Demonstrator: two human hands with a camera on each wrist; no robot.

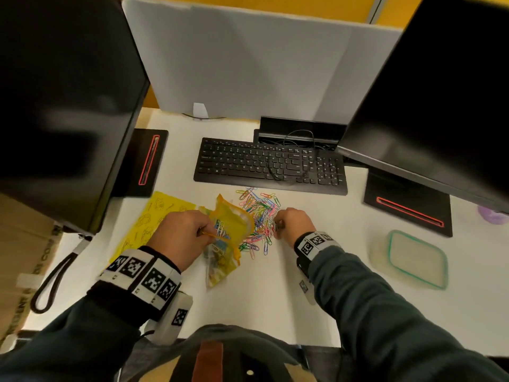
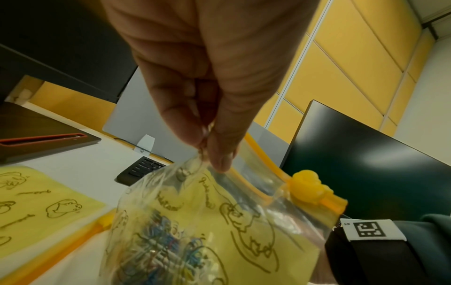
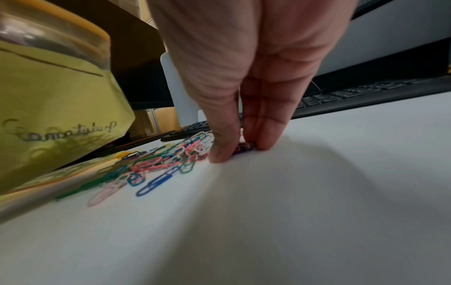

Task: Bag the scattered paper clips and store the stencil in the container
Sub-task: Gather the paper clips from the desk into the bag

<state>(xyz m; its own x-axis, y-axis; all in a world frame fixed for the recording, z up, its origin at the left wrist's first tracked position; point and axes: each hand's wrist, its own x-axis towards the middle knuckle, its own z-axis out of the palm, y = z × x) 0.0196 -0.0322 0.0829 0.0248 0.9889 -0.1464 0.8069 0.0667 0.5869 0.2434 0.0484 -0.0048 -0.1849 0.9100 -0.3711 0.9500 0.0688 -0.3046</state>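
Note:
A heap of coloured paper clips (image 1: 261, 216) (image 3: 168, 162) lies on the white desk in front of the keyboard. My left hand (image 1: 181, 232) (image 2: 207, 135) pinches the upper edge of a clear yellow zip bag (image 1: 228, 238) (image 2: 219, 231), holding its mouth open toward the heap; some clips lie inside it. My right hand (image 1: 292, 221) (image 3: 239, 152) pinches a few clips at the heap's right edge, thumb and fingertips down on the desk. The yellow stencil (image 1: 154, 219) (image 2: 36, 204) lies flat under and left of my left hand. The lidded container (image 1: 416, 257) stands to the right.
A black keyboard (image 1: 270, 164) lies just behind the clips. Two monitors on black stands (image 1: 143, 161) (image 1: 407, 210) flank the desk, with a grey divider (image 1: 248, 64) behind. A purple object (image 1: 493, 216) sits at the far right edge. A black strap loop (image 1: 52, 282) hangs at the left.

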